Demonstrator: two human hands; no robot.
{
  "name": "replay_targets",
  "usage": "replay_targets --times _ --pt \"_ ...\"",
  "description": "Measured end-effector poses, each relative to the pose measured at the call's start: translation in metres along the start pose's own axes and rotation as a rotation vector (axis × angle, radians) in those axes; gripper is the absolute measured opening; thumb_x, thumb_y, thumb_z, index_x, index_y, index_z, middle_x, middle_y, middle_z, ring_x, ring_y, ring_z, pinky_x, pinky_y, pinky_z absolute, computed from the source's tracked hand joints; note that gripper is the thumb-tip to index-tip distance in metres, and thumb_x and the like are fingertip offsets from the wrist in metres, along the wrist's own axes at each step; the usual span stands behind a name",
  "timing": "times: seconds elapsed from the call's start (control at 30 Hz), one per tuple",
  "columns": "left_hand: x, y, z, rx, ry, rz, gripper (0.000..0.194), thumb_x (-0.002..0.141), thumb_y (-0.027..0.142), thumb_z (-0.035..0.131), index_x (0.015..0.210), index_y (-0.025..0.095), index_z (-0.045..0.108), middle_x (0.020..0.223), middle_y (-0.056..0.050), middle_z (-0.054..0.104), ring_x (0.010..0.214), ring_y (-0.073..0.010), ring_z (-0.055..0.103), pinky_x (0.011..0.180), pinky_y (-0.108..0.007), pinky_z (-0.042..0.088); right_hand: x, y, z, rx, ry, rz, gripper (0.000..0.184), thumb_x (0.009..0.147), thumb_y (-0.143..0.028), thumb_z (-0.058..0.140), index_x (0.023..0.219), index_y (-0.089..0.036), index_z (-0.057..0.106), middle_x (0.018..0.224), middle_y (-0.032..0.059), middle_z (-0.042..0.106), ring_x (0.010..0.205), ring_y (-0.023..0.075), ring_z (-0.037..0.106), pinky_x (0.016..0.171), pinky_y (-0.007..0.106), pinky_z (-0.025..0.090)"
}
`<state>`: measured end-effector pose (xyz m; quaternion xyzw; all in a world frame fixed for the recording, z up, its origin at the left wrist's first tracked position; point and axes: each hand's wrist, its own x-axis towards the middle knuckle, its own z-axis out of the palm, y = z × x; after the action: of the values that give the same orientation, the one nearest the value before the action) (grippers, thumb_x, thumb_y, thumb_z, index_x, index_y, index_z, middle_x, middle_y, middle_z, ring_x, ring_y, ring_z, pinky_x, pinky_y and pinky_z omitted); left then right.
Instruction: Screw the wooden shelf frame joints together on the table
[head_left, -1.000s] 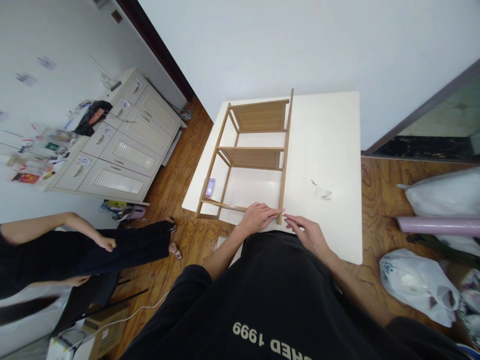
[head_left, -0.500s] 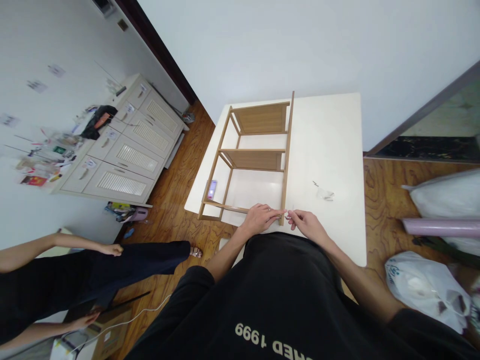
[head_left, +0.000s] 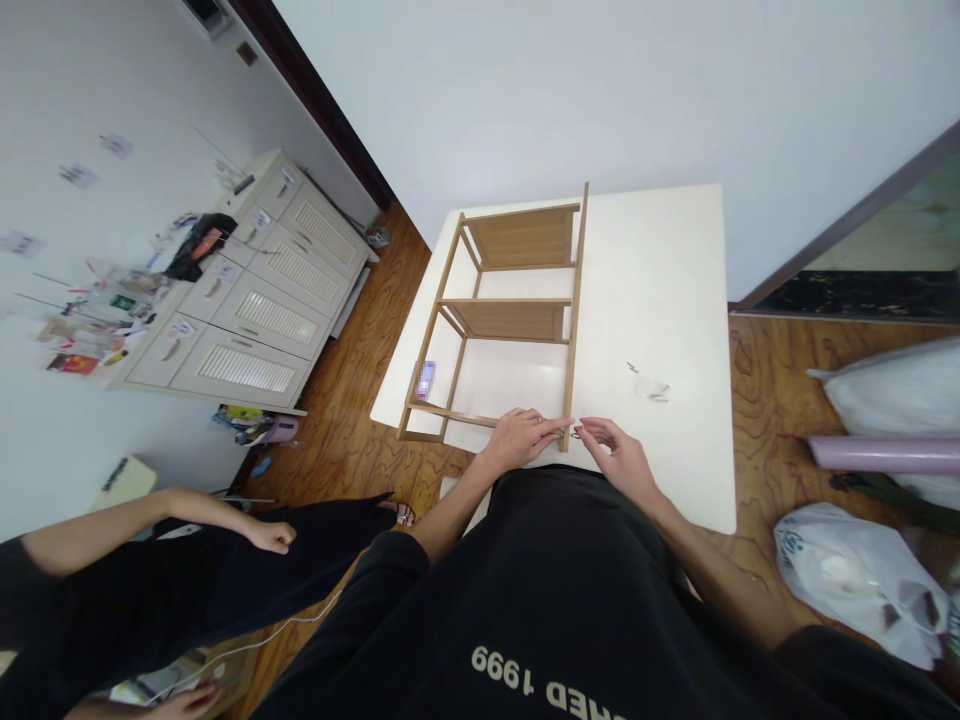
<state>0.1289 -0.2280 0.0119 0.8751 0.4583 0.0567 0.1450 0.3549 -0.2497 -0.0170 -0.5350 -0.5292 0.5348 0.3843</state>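
Observation:
A wooden shelf frame [head_left: 574,340] with two slab shelves lies on its side on a white table [head_left: 652,280]. My left hand [head_left: 519,438] is at its near right corner, fingers wrapped on the rail there and the index finger stretched to the outer side of the long post. Just right of that post, my right hand [head_left: 616,455] pinches a small, thin dark metal piece against the post's end; its kind is too small to make out. Further right lie a thin dark metal piece [head_left: 633,367] and a small clear plastic bag [head_left: 651,388].
A phone-like object [head_left: 425,380] with a lit screen lies by the frame's left end. To the left, a co-worker [head_left: 225,560] stands near a white cabinet [head_left: 247,300]. White plastic bags [head_left: 855,580] and a pinkish roll [head_left: 877,452] are on the floor at right.
My right hand's fingers have opened and shifted slightly around the small metal piece at the post. My left hand stays put. The co-worker has moved closer, to the right.

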Motion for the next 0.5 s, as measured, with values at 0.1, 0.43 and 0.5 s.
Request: replay_targets --times 0.1,0.43,0.5 --pt "0.0 -0.001 0.003 -0.031 0.016 -0.034 0.035 0.103 0.041 0.051 0.133 0.024 0.057 0.105 -0.004 0.072 0.098 -0.0176 0.067 0.089 -0.031 0.048 -0.002 0.003 -0.005 -0.001 -0.062 -0.031 0.047 0.083 -0.055 0.073 0.116 -0.023 0.069 0.11 0.0099 0.077 0.097 0.0268 0.074 0.101 0.049 0.055" --pt "0.0 -0.001 0.001 -0.046 0.004 0.002 0.023 0.105 0.04 0.048 0.112 0.026 0.065 0.099 -0.001 0.072 0.097 -0.0165 0.067 0.086 -0.03 0.047 0.008 0.006 -0.01 -0.02 -0.094 -0.047 0.047 0.08 -0.06 0.074 0.108 -0.023 0.073 0.104 0.0089 0.079 0.099 0.0283 0.075 0.102 0.047 0.056" --pt "0.0 -0.001 -0.001 -0.049 0.001 -0.003 0.023 0.105 0.039 0.048 0.112 0.026 0.065 0.099 -0.002 0.072 0.097 -0.0162 0.067 0.087 -0.029 0.047 0.009 0.004 -0.01 0.083 -0.111 0.031 0.049 0.081 -0.061 0.072 0.111 -0.022 0.07 0.102 0.0098 0.079 0.096 0.0275 0.076 0.1 0.047 0.057"
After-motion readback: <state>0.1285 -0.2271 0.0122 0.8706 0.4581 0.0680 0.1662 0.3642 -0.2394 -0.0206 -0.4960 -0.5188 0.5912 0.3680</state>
